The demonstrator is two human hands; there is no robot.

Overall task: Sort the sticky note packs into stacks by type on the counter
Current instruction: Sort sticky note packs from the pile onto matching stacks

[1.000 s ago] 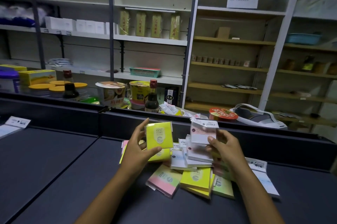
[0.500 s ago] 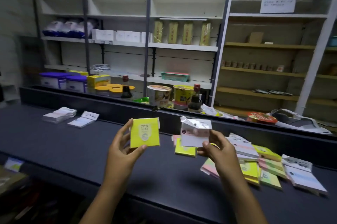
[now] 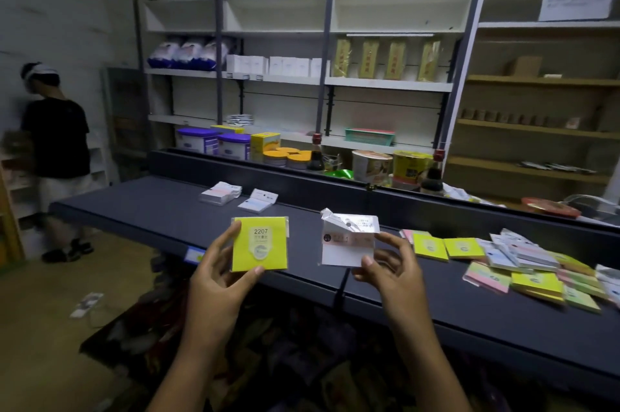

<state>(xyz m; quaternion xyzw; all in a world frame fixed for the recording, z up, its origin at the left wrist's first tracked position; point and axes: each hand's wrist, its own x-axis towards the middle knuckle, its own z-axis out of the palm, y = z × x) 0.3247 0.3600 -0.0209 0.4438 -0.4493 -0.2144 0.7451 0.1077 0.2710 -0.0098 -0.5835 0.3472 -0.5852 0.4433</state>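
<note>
1. Yellow pack (image 3: 260,244), marked 2207: held upright above the surface's (image 3: 141,210) front edge by left hand (image 3: 219,272), thumb on its lower edge, fingers curled round its left side.
2. White pack (image 3: 347,242): pinched in right hand (image 3: 391,265), thumb at lower corner, fingers on right edge; wrapper top looks torn.
3. Unsorted heap (image 3: 516,264) of yellow, pink & white packs lies on the surface, to the right.
4. White stack (image 3: 219,192) & single white pack (image 3: 257,200) sit far left near the back wall, just beside each other.
5. Another person (image 3: 53,156) stands at far left, back turned.
</note>
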